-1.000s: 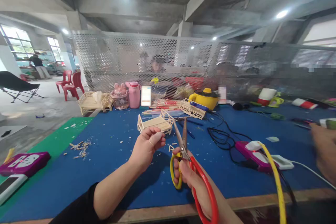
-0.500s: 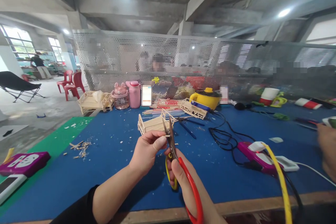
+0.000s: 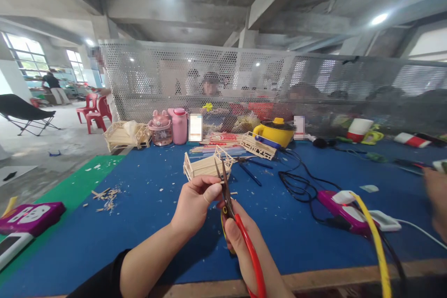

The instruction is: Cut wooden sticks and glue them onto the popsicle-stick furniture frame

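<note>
My left hand (image 3: 195,202) pinches a thin pale wooden stick between thumb and fingertips; only its short end (image 3: 222,182) shows. Around that end stand the blades of a pair of scissors (image 3: 226,193), points away from me and slightly apart. My right hand (image 3: 246,237) is wrapped round the scissors' handles, one red and one yellow, with the yellow one mostly hidden by the fingers. Just beyond my hands sits a small wooden model (image 3: 206,166) with latticed railings, partly covered by the left hand and blades.
Wood offcuts (image 3: 107,198) lie on the blue mat at left. Behind are pliers (image 3: 252,173), another wooden model (image 3: 257,145), a yellow pot (image 3: 275,132) and a pink bottle (image 3: 179,126). Cables run to a purple power strip (image 3: 344,209) at right, near another person's hand (image 3: 436,195).
The scissors' handles have drawn closer together, and the blades stand nearer each other. Less of the stick shows past my left fingertips. At far left, part of another person has appeared beside the mesh screen.
</note>
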The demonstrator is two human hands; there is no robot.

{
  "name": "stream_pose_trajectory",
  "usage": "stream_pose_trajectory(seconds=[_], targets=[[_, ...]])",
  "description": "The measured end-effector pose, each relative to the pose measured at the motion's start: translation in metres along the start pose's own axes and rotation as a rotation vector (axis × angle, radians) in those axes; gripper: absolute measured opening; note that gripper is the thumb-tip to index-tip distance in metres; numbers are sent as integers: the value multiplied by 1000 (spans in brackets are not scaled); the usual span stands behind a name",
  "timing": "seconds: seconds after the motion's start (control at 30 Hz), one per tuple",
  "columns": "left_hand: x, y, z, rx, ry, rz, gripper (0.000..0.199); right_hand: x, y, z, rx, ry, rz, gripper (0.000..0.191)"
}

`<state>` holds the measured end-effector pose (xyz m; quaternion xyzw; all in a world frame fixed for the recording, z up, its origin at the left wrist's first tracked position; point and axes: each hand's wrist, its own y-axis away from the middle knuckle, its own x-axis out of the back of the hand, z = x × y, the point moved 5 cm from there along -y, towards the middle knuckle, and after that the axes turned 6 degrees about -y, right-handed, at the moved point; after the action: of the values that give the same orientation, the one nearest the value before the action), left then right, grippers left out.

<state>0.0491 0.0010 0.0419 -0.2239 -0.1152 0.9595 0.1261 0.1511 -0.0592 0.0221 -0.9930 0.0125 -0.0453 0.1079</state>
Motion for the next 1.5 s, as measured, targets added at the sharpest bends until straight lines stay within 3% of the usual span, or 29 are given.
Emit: stream_pose_trajectory(seconds=[0.13, 0.47, 0.67, 0.8, 1.03, 1.37, 1.5], targets=[[2, 1, -1, -5, -41, 15, 23, -1, -1, -6, 41, 41, -11, 74], [1, 4, 2, -20, -105, 56, 26, 2, 4, -15, 193, 88, -9, 58], [4, 8, 3, -84, -163, 120, 24, 1, 3, -12, 202, 144, -12, 48], [4, 7, 6, -117, -216, 80, 21, 2, 4, -15, 196, 172, -28, 43], [-2, 8, 8, -119, -201, -21, 18, 1, 5, -20, 236, 138, -45, 55], [7, 6, 2, -115, -238, 94, 22, -3, -1, -15, 266, 167, 20, 36], [4, 6, -1, -90, -261, 54, 23, 1, -1, -16, 315, 168, 36, 29]])
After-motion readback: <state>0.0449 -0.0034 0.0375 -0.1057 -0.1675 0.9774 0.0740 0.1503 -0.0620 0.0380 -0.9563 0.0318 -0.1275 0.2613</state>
